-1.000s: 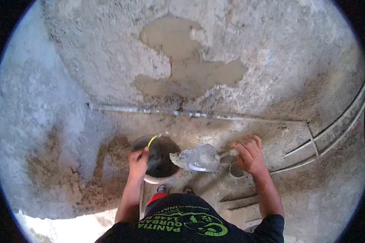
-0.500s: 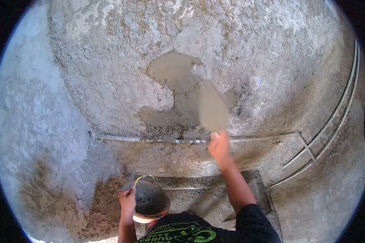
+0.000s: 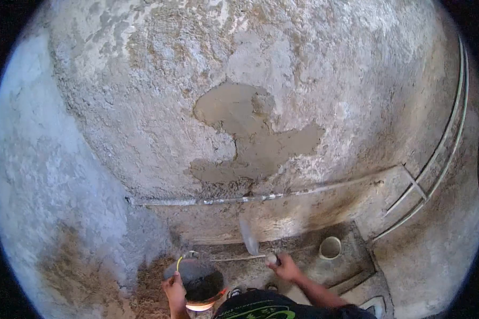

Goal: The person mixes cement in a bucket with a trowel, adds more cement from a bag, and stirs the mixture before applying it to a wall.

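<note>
My left hand is closed around the yellow-covered handle of a bucket with an orange outside. Dark wet mortar lies in the bucket. To its right, my right hand grips a trowel by its handle, with the blade pointing up and away from me, slightly blurred. In front of me, a smooth, damp patch of fresh mortar covers part of the rough wall. The trowel is apart from this patch.
A pale pipe runs along the lower wall. On the right, two thin pipes curve upward. A round pail or pipe opening stands on the low floor area, right of my right hand. A bluish wall is at the left.
My right hand has brought the trowel down from the wall toward the bucket. The mortar patch now shows fully, spread out to the right. My view has tilted slightly.
</note>
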`<action>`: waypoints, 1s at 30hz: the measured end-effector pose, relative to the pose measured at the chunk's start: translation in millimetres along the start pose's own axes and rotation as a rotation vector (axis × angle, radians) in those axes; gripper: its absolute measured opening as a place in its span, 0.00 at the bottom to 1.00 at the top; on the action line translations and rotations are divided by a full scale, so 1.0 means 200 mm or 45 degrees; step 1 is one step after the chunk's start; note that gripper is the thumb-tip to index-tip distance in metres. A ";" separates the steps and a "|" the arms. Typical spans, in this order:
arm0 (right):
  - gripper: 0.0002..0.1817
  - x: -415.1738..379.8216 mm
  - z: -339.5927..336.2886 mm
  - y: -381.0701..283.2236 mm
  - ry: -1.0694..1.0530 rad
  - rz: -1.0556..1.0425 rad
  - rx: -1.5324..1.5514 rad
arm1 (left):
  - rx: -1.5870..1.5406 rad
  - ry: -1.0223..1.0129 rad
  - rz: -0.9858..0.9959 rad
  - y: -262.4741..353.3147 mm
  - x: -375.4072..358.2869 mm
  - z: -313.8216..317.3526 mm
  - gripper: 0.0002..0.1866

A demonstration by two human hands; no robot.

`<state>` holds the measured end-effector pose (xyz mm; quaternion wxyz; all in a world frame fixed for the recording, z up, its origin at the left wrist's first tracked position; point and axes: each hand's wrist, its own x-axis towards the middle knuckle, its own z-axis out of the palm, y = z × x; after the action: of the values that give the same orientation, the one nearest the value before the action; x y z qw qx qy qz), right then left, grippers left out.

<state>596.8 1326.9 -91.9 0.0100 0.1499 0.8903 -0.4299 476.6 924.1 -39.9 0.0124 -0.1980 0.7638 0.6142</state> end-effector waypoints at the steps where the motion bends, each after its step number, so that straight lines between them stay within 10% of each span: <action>1: 0.25 0.01 -0.11 -0.15 -0.161 0.102 0.334 | -0.042 -0.019 -0.041 0.04 -0.03 -0.01 0.25; 4: 0.25 0.19 -0.31 -0.34 -0.140 -0.157 0.417 | -0.048 -0.002 -0.092 0.06 -0.02 0.00 0.26; 10: 0.22 0.56 -0.83 -1.00 1.032 -1.000 -0.163 | -0.134 -0.106 -0.056 0.12 -0.06 -0.02 0.27; 22: 0.20 0.86 -1.09 -1.03 1.048 -0.610 -0.296 | -0.108 -0.002 -0.141 0.04 -0.02 0.05 0.25; 30: 0.20 0.94 -0.80 -0.68 0.930 -0.405 0.365 | -0.237 -0.107 -0.089 0.00 0.00 -0.02 0.24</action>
<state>398.3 1419.5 85.4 -0.3936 0.1530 0.7786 -0.4643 477.4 921.1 -38.9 0.0475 -0.1988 0.6948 0.6895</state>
